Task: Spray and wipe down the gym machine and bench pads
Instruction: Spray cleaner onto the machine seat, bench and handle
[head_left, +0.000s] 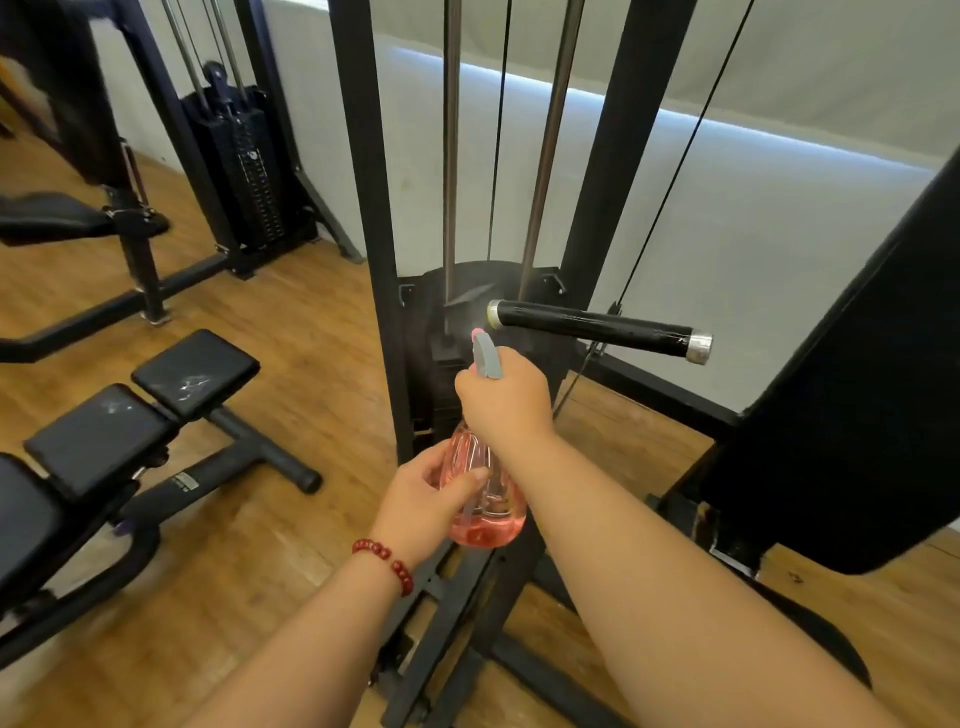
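The pink spray bottle (485, 499) stands upright just below the middle of the view, its lower part filled with pink liquid. The right hand (506, 402) grips the neck, fingers curled round the grey spray head (487, 356). The nozzle points toward 12 o'clock at the black weight stack (436, 374), and a faint mist hangs just off the nozzle. The left hand (423, 501) holds the bottle's body from the 9 o'clock side, thumb laid across the front and fingers curled behind; a red bead bracelet (387, 558) circles that wrist. At 2 o'clock from the nozzle, near it but apart, a black handle bar (597, 330) with silver end caps lies almost level, a cable meeting its top. The machine's black upright (363, 208) rises to 12 o'clock beside the stack. At 8 o'clock stands a bench (98, 439) — two of its black pads show pale marks. At 3 o'clock a large black pad (857, 389) leans tilted. At 11 o'clock a second weight machine (244, 171) stands by the wall on the wood floor (311, 312).
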